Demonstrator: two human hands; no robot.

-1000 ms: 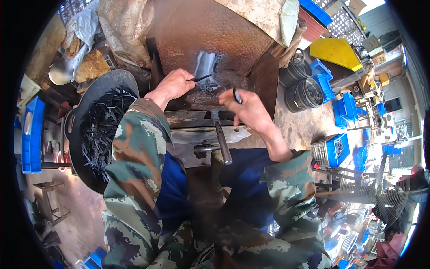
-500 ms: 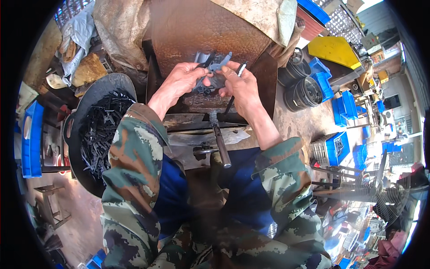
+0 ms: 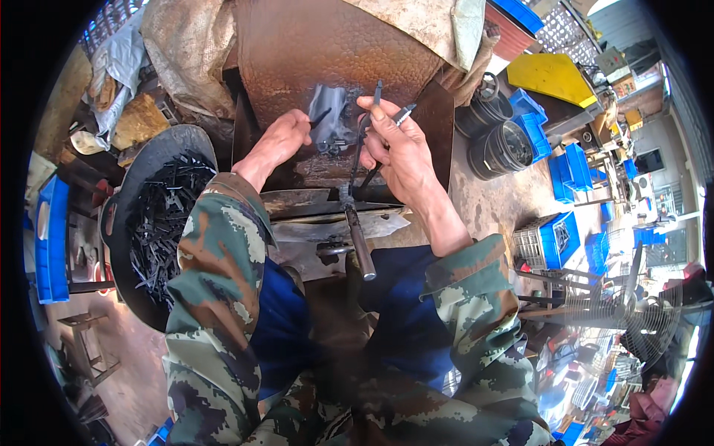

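My left hand (image 3: 274, 145) is closed, with a short dark strip (image 3: 320, 117) pinched at its fingertips. My right hand (image 3: 398, 145) is closed too. Between its thumb and forefinger stands a dark narrow flat strip (image 3: 378, 92), pointing away from me. The same hand also holds a thin black tool with white marks (image 3: 404, 114), slanting under the fingers. Between the hands is a blurred pale-grey machine part (image 3: 329, 111), with small dark bits at its near side, set before a brown metal plate (image 3: 297, 63). A metal bar (image 3: 360, 241) points from the machine toward me.
On the left, a large black tub (image 3: 119, 256) holds many dark strips (image 3: 167, 215). Black buckets (image 3: 506, 149) and blue bins (image 3: 571, 172) stand on the right, with a fan (image 3: 647, 320) nearer me. Sacking (image 3: 186, 44) hangs at the back left.
My hands have moved apart: the left has drawn leftward with the short strip. My right hand now holds a strip upright, and the pale machine part is uncovered between them.
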